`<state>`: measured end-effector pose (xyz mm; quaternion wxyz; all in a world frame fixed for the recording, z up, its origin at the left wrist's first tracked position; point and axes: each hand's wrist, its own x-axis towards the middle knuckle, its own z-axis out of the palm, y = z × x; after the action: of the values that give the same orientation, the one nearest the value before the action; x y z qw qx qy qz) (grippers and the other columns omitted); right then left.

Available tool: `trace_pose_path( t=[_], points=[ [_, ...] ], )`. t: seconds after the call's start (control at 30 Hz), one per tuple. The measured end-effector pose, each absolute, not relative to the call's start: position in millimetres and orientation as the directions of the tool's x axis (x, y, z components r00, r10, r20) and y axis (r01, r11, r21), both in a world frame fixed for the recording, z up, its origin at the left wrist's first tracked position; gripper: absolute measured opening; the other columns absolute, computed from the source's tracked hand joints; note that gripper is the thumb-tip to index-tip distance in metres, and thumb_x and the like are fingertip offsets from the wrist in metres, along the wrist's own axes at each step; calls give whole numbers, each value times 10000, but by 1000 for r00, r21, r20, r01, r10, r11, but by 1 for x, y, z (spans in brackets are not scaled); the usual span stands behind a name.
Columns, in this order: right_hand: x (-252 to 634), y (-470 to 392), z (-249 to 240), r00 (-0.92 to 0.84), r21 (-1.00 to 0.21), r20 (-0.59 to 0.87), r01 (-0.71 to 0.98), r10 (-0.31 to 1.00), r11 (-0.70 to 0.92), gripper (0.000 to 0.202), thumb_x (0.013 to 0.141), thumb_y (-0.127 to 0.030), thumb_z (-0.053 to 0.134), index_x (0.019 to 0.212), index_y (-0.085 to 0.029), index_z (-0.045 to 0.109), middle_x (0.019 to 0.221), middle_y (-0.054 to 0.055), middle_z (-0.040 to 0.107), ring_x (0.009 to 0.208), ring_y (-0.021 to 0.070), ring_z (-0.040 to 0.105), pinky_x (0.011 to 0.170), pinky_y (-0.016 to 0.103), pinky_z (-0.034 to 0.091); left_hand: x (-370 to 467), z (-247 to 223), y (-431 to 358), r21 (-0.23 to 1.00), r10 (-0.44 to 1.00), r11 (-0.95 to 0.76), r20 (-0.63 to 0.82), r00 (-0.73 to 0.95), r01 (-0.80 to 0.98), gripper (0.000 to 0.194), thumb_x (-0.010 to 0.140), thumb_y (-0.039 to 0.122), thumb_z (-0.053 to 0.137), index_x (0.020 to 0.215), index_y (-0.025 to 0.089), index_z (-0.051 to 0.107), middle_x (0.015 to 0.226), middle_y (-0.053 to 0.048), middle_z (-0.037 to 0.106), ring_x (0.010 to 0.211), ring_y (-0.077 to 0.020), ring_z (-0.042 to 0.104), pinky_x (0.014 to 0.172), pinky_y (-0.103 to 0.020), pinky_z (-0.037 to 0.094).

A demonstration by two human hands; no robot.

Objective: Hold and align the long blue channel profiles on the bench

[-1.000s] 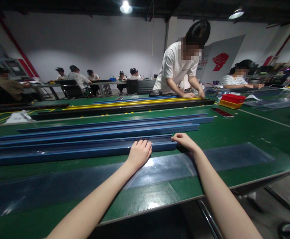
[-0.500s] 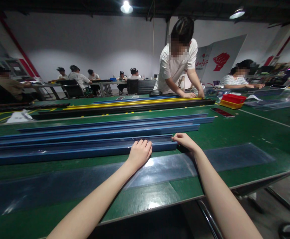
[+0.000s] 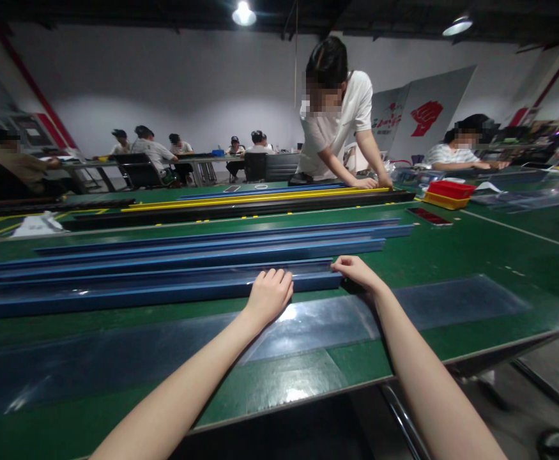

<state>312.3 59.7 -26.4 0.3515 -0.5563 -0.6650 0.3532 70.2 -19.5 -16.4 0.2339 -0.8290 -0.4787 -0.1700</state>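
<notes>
The nearest long blue channel strip (image 3: 164, 294) lies along the green table, with glossy clear film showing inside it. My left hand (image 3: 270, 295) is curled over its near wall, close to the right end; the fingertips reach into the trough. At that right end, my right hand (image 3: 356, 271) is closed, thumb and fingers pinched on the strip's end. Whether the pinch also takes in the clear film is too small to tell. Under both forearms a long flat clear plastic sheet (image 3: 432, 301) lies along the table's near side.
Behind the held strip lie more blue channel strips (image 3: 222, 246), then black (image 3: 241, 209) and yellow (image 3: 260, 199) ones, where a co-worker (image 3: 339, 128) leans over. A phone (image 3: 429, 216) and a red bin (image 3: 450, 190) are at right. The green table's (image 3: 298, 383) near edge runs below my arms.
My two hands and the blue strip look unmoved. Across the table, the co-worker's head and upper body have shifted left and a little lower.
</notes>
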Motion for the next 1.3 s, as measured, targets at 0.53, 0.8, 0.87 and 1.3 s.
trace_pose_path(
  t=[0.53,0.8,0.87,1.3],
  points=[
    [316,60,-27,-144,-828,57,546,988,128,246,603,-410,579,547,-173,546,419,-40,434,438,86,407,462,223,309,70,-17,-20,-231,711,-427,511,482,874,210,881,239,364,915,166,557,813,-58,596,781,-194,518,653,-321,328],
    [316,60,-26,-138,-818,45,564,989,116,226,614,-382,580,563,-162,582,432,-31,463,452,94,436,475,221,332,70,-18,-19,-231,710,-430,510,486,872,210,880,240,368,918,162,560,810,-54,599,776,-190,520,641,-313,323],
    [316,60,-26,-146,-807,37,579,989,116,230,615,-382,576,571,-156,591,442,-27,472,465,95,443,485,220,337,70,-18,-19,-228,711,-430,510,484,873,209,879,241,370,916,163,560,811,-51,600,775,-189,520,639,-314,322],
    [316,60,-25,-145,-775,19,623,989,106,278,619,-416,564,599,-142,608,458,-21,478,486,95,440,498,219,328,69,-18,-18,-209,715,-439,508,481,874,212,879,243,366,909,164,560,814,-52,600,774,-192,519,635,-320,320]
  ],
)
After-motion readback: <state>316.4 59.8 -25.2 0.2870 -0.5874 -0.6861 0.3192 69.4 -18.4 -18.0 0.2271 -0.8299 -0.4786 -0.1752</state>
